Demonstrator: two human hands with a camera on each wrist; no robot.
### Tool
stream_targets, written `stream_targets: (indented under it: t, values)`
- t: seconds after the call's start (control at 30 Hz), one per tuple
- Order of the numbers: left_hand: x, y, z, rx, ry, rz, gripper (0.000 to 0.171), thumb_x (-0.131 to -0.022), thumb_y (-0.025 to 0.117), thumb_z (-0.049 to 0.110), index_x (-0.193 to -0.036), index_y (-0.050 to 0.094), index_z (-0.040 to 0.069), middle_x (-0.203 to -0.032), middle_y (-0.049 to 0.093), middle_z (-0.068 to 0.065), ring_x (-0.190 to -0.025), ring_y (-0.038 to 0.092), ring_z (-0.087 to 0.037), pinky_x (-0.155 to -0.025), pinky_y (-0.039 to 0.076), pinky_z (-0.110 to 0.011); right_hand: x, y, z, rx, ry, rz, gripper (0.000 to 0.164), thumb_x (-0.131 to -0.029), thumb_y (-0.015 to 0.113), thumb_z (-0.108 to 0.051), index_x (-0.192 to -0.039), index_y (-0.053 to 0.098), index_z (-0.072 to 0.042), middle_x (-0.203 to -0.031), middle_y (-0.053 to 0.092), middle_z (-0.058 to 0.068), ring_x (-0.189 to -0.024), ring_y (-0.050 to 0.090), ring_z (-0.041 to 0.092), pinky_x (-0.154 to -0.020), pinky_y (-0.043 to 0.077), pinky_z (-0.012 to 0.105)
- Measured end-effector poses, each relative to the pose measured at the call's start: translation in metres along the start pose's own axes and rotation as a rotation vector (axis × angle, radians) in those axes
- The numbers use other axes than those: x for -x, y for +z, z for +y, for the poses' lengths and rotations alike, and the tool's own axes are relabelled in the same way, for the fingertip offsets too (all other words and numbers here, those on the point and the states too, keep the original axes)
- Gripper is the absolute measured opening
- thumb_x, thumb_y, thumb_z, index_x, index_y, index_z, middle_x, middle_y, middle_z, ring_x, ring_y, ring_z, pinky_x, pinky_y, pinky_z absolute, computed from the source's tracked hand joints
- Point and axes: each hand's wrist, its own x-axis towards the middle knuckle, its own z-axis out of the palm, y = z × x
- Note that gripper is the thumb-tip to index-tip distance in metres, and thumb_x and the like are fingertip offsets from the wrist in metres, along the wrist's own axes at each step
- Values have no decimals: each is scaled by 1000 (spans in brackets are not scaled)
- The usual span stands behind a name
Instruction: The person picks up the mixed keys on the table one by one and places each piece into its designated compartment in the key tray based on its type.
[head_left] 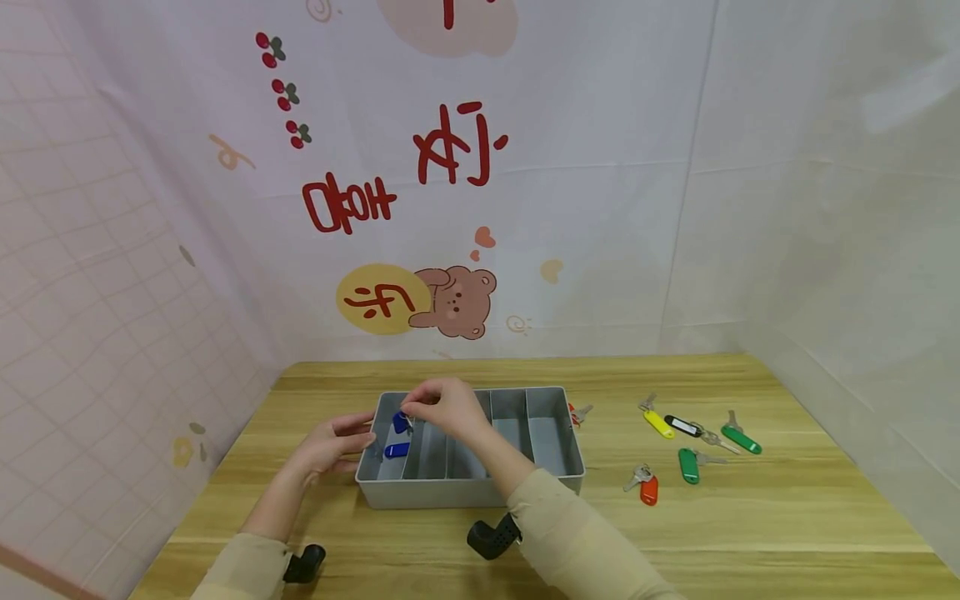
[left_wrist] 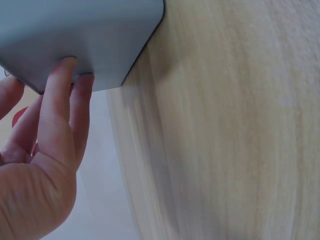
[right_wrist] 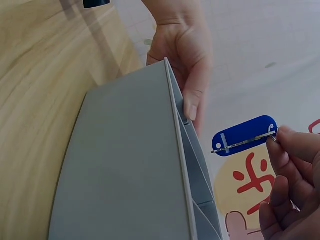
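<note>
A grey divided tray stands on the table. My left hand holds its left end, the thumb over the rim and the fingertips against the outer wall, as the left wrist view also shows of my left hand. Above the leftmost compartment my right hand pinches the ring of a blue key tag with thumb and forefinger. A silver key hangs along the tag from the same ring. Another blue key tag lies inside that leftmost compartment.
Right of the tray lie keys with tags: a yellow tag, a black one, green tags and a red tag. Another key lies by the tray's right end. A printed cloth hangs behind the table.
</note>
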Motion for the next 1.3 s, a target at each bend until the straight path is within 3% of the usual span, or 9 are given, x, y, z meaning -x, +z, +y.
stream_targets:
  t: [0.9,1.3]
  values:
    - [1,0,0,1,-6,-5,63,-95,67,10,-149,38,-4,-142,46,-30,-106,64,-24,-82,57,-47,-13,13,-2,146,189,-59,10,-89,76,-29,-83,79,-21,-74,67,-13,-70,56,7,-62,47,27]
    - [2,0,1,-13,3,-17,63,-96,65,10,-150,36,-5,-144,44,-31,-110,62,-28,-83,57,-48,-13,16,0,181,187,-93,11,-91,74,-29,-86,79,-21,-76,67,-12,-72,57,7,-63,48,27]
